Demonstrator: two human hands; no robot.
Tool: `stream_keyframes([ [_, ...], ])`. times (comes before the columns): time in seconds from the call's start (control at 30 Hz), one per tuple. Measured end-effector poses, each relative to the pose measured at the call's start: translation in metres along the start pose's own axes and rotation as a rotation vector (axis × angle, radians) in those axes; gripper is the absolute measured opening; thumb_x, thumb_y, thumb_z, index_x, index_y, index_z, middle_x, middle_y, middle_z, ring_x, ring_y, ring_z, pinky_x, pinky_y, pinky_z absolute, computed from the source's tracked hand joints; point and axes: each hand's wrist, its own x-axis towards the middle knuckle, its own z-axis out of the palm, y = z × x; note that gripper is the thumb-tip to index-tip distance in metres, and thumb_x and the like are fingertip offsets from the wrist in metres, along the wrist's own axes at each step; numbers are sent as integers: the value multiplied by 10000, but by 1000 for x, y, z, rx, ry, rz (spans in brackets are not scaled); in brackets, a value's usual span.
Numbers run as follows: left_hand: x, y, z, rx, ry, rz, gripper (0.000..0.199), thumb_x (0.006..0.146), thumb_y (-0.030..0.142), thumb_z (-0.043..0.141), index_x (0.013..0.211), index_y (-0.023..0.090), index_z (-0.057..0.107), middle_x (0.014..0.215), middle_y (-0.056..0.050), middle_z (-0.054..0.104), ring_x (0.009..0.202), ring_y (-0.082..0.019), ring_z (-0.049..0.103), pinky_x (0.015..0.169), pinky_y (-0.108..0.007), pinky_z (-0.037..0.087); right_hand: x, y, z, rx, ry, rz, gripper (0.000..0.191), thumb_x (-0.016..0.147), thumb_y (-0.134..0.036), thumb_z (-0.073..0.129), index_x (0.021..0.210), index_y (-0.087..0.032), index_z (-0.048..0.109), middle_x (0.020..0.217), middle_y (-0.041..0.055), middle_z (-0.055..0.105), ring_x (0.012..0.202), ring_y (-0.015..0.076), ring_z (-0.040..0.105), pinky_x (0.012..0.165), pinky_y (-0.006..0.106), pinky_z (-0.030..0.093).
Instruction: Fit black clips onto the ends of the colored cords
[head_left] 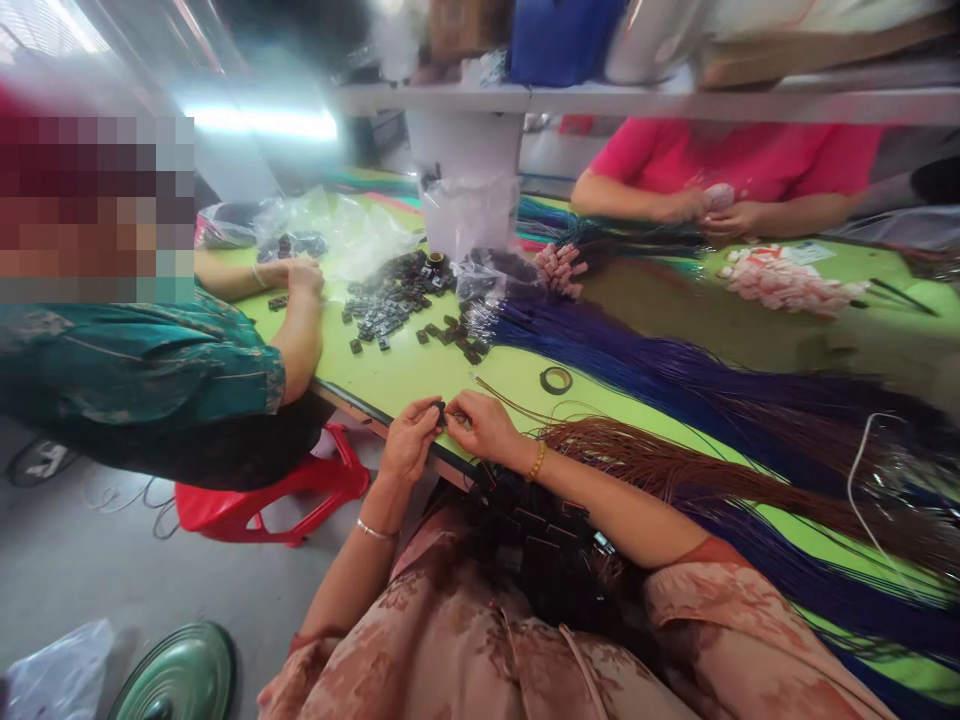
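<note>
Just over the near edge of the green table, my left hand pinches a small black part. My right hand is closed right beside it, its fingertips touching the part; anything else between them is too small to make out. Brown wires spread over the table to the right of my right wrist. A pile of black connector pieces lies beyond my hands, and a roll of black tape sits to the right of it. Several dark parts rest on my lap.
A person in a green top sits at the left on a red stool. Across the table, a person in pink handles a pink piece. Blue wires run rightward. A shelf edge crosses above; a white bin stands behind.
</note>
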Motion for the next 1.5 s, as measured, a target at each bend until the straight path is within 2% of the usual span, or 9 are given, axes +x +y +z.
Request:
stream_keyframes([
  [0.23,-4,-3,7,15,36,56,400,537,253,863,883,133,704,695,-1,662,573,-52,555,561,-163,447,-2,-3,1,-66,-56,35,70,798,-173,520,736,-162,550,683,20,570,622,130,464,601,246,319],
  [0.4,-9,2,-1,43,15,29,377,564,237,838,901,133,705,742,-23,677,626,-72,591,572,-160,475,8,3,-17,-7,-102,152,165,872,-227,483,798,-150,609,754,32,637,666,117,518,631,226,344],
  [0.47,-10,5,-4,52,-8,1,369,586,229,820,925,140,705,789,-34,685,680,-89,617,604,-169,500,13,10,-25,-87,-128,267,191,881,-232,469,814,-154,630,782,38,660,683,123,538,641,231,350],
  [0.57,-11,7,-4,50,-51,-23,379,612,219,800,971,149,699,822,-38,686,731,-107,636,645,-189,525,16,21,-30,-279,-294,374,140,824,-236,537,836,-165,657,832,58,688,733,157,577,646,251,360],
  [0.8,-12,0,2,34,-75,-52,340,631,218,782,951,137,697,832,-57,692,752,-123,646,667,-210,533,11,27,-22,-481,-350,423,223,854,-228,466,954,-171,657,977,98,697,886,217,628,706,284,418],
  [0.97,-11,-3,4,28,-77,-84,331,635,211,776,948,138,693,845,-60,695,759,-126,647,679,-213,527,17,24,-21,-569,-475,441,244,860,-226,454,951,-133,661,984,151,693,887,255,644,707,305,437],
  [1.17,-10,-6,8,10,-72,-79,321,658,212,760,960,132,686,844,-63,692,758,-121,637,690,-216,518,13,22,-26,-501,-354,403,247,857,-229,447,1014,-108,594,924,136,682,766,215,613,650,290,392],
  [1.33,-5,-15,11,-55,-72,-78,284,683,196,740,951,132,670,851,-63,686,778,-127,638,724,-239,517,4,23,-35,-108,-179,342,121,827,-216,471,852,-159,575,705,-2,606,615,117,492,593,230,338],
  [1.5,0,-22,15,-133,-118,-97,255,710,171,715,958,138,671,896,-63,685,817,-125,635,754,-238,513,-5,18,-34,160,-84,315,146,815,-269,505,787,-152,587,663,-34,558,572,81,432,553,198,316],
])
